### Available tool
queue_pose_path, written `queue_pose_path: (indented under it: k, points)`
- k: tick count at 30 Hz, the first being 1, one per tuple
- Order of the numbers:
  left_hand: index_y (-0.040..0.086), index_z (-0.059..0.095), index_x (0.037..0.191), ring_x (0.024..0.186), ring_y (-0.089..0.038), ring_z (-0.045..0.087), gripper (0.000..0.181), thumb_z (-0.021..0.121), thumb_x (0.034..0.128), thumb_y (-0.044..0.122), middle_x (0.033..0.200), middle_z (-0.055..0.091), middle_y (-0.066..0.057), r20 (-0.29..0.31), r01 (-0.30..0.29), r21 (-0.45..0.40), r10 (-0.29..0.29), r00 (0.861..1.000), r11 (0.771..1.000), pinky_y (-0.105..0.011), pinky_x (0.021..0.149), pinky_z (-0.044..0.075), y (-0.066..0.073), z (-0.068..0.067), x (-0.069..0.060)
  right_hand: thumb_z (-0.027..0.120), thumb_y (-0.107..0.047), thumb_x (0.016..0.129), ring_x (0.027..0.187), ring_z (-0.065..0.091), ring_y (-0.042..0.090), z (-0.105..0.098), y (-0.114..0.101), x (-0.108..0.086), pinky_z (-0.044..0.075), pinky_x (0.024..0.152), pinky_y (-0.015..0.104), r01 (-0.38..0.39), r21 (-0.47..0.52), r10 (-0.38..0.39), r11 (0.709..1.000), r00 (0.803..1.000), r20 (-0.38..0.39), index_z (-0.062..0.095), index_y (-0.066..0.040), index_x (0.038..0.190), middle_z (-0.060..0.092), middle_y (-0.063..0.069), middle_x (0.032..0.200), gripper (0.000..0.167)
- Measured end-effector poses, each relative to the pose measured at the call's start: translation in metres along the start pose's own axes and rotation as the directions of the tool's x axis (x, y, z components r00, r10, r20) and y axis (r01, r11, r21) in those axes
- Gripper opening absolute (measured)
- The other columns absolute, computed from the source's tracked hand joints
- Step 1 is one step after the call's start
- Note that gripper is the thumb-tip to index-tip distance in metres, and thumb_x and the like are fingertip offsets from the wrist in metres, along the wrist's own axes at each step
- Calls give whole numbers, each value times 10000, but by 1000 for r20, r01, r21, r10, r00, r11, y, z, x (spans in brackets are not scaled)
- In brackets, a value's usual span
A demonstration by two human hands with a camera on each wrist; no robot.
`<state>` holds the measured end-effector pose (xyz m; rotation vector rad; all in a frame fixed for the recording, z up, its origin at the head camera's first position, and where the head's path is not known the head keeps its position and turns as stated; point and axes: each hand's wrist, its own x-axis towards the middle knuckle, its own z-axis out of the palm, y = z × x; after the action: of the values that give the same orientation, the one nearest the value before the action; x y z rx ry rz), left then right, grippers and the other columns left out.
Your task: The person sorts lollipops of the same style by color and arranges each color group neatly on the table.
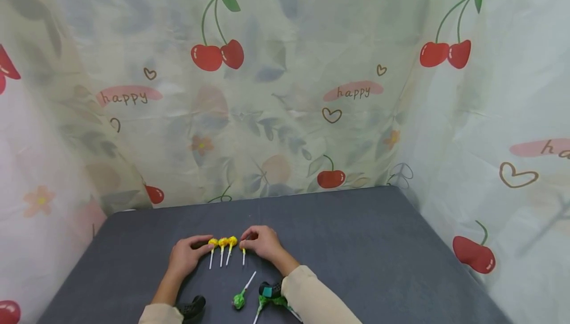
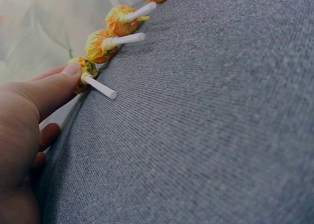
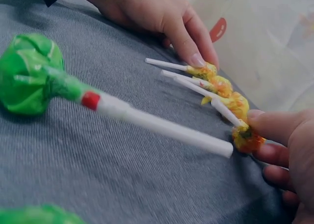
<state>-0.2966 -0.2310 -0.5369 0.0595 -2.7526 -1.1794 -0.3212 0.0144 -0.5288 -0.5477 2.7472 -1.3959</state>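
Yellow-wrapped lollipops stand in a row on the dark grey tabletop, their white sticks toward me. My left hand [image 1: 183, 258] pinches the head of the leftmost yellow lollipop [image 2: 88, 68] between thumb and fingers. At the other end, my right hand [image 1: 265, 244] grips the rightmost yellow lollipop [image 3: 247, 138] by its head. Between them lie two more yellow lollipops, one [image 1: 222, 242] close beside the left one and another [image 1: 232, 241] a little right of it. In the head view, a small gap separates this pair from the right hand's lollipop.
A green lollipop [image 1: 238, 301] lies nearer me, stick pointing up and right. More green lollipops [image 1: 279, 301] lie partly hidden under my right wrist. Dark straps with devices sit on both wrists. A printed curtain [image 1: 267, 116] borders the grey table [image 1: 356, 245] behind and at the sides.
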Motion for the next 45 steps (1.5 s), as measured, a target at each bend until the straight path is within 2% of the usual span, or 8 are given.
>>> queue_pose_path:
  k: [4, 7, 12, 16, 25, 33, 40, 45]
  points:
    - [139, 749, 1131, 1138, -374, 574, 329, 768, 847, 304, 1167, 681, -126, 4, 3, 1, -3, 1000, 1000, -562, 962, 413, 0, 0, -1, 756, -230, 862, 705, 545, 36, -3, 4, 0, 458, 665, 245, 29, 18, -30, 999, 998, 50, 764, -187, 956, 630, -130, 800, 103]
    - [138, 750, 1129, 1137, -375, 574, 325, 768, 847, 300, 1163, 682, -126, -2, 1, 5, -1, 1000, 1000, -565, 963, 410, 0, 0, -1, 734, -183, 875, 750, 571, 42, -7, 5, -1, 474, 683, 236, 55, 17, -56, 998, 995, 79, 774, -175, 983, 655, -110, 851, 116]
    - [130, 748, 1129, 1134, -378, 572, 314, 766, 853, 278, 1163, 680, -133, -12, -8, 5, 8, 1000, 1000, -568, 967, 404, 1, 0, -1, 705, -121, 871, 790, 585, 49, -14, 6, -4, 484, 718, 239, 105, -32, -103, 994, 992, 76, 782, -161, 974, 664, -88, 883, 134]
    - [123, 747, 1130, 1126, -379, 576, 310, 763, 856, 268, 1159, 681, -138, -22, -15, 9, 15, 1000, 1000, -566, 962, 408, 1, 0, -1, 724, -129, 860, 748, 569, 56, -17, 7, -5, 475, 685, 240, 124, -30, -122, 992, 990, 66, 773, -133, 961, 655, -76, 846, 112]
    - [130, 749, 1128, 1122, -374, 578, 309, 767, 852, 268, 1159, 682, -133, -25, -21, 15, 22, 999, 1000, -561, 960, 411, 0, 1, -2, 798, -152, 817, 699, 537, 34, -18, 9, -7, 457, 646, 213, 102, -45, -97, 994, 989, 110, 725, -134, 961, 642, -83, 826, 162]
    - [132, 748, 1130, 1133, -375, 573, 313, 768, 851, 273, 1168, 678, -135, -21, -16, 7, 16, 1000, 1000, -563, 964, 409, 0, 1, 0, 794, -179, 820, 717, 534, 45, -13, 9, -4, 451, 667, 221, 126, -101, -123, 987, 992, 37, 748, -130, 981, 636, -73, 836, 175]
    - [135, 748, 1131, 1129, -378, 574, 312, 766, 852, 276, 1168, 678, -133, -13, -18, 5, 18, 1000, 1000, -564, 959, 413, 1, 0, -1, 778, -244, 840, 746, 528, 53, -5, 3, 0, 451, 710, 257, 60, -160, -63, 985, 998, -14, 749, -189, 990, 612, -110, 836, 162]
    - [136, 749, 1129, 1128, -378, 575, 314, 764, 853, 285, 1168, 678, -135, -10, -20, 1, 20, 1000, 1000, -564, 959, 413, 0, -1, -2, 778, -256, 839, 750, 527, 57, -1, -2, 3, 436, 749, 288, 53, -191, -59, 980, 998, -28, 746, -195, 991, 611, -108, 826, 167]
